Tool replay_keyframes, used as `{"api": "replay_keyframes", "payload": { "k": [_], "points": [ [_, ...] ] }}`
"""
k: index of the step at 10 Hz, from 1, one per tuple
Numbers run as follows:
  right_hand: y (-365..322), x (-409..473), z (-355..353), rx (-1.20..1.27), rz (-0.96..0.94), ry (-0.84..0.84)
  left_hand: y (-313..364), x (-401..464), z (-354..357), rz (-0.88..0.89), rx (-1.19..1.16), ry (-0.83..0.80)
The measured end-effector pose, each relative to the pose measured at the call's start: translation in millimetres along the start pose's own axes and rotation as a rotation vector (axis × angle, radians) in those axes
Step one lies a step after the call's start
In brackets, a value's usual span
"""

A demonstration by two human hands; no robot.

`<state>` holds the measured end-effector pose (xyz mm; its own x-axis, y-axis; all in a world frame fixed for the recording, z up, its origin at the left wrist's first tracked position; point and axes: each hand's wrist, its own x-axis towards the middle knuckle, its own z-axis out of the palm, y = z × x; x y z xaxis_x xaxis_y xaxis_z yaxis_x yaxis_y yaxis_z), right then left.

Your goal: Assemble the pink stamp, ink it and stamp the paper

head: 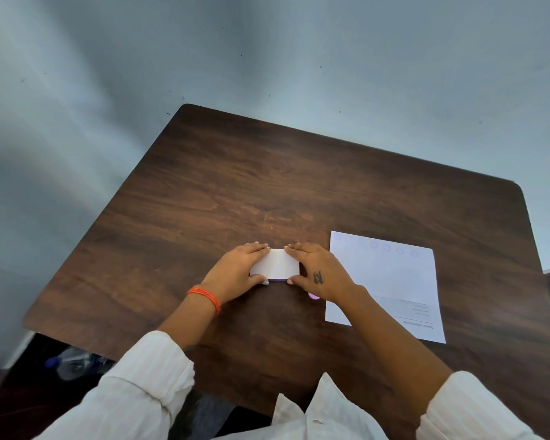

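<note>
A small white rectangular case [275,263] with a purple edge along its near side lies on the dark wooden table [267,185]. My left hand [235,271] grips its left end and my right hand [321,271] grips its right end, fingers over the far edge and thumbs on the near edge. A bit of a pink object [313,295] peeks out under my right wrist; most of it is hidden. A white sheet of paper [391,281] lies to the right, with a row of faint round purple stamp marks along its far edge.
The paper carries some printed lines at its near right corner. A plastic bottle [73,363] lies on the floor below the table's left near edge. The table's near edge runs close to my body.
</note>
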<state>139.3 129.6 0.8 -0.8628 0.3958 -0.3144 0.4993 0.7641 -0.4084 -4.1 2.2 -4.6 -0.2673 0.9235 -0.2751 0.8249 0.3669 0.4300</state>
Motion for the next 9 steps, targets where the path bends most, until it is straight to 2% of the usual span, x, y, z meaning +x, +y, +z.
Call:
{"api": "replay_keyframes", "payload": {
  "k": [6,9],
  "points": [
    [-0.7,0.7,6.6,-0.022,-0.001,-0.076,-3.5,-0.1,5.4,0.012,-0.030,-0.009],
    [-5.2,-4.1,5.0,0.013,0.006,-0.044,0.9,-2.5,9.2,0.016,-0.032,0.013]
  ]
}}
